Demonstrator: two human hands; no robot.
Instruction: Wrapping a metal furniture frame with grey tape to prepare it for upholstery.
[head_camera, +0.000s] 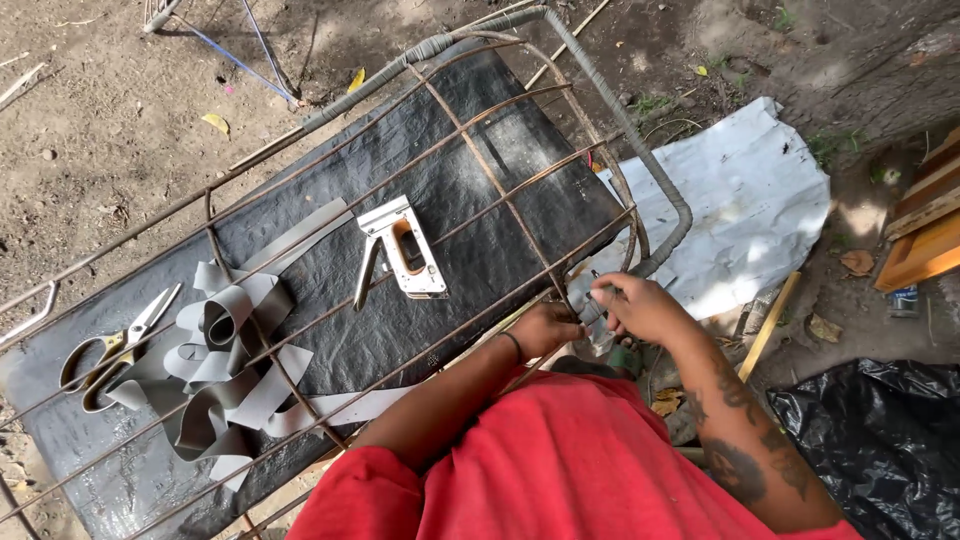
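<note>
Both hands are working the near rail of the rusty bent-rod metal frame (470, 150): right hand (640, 308) is pinching a grey strap (597, 295) end closed-fingered, left hand (545, 330) is gripping the rod just beside it, rod running left-right between them.

Single head view, steeply downward, close overhead.

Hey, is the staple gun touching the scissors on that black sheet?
Apart. The head view shows the staple gun lying mid-sheet, while the scissors lie far off at the sheet's other end, with grey strap between them.
</note>
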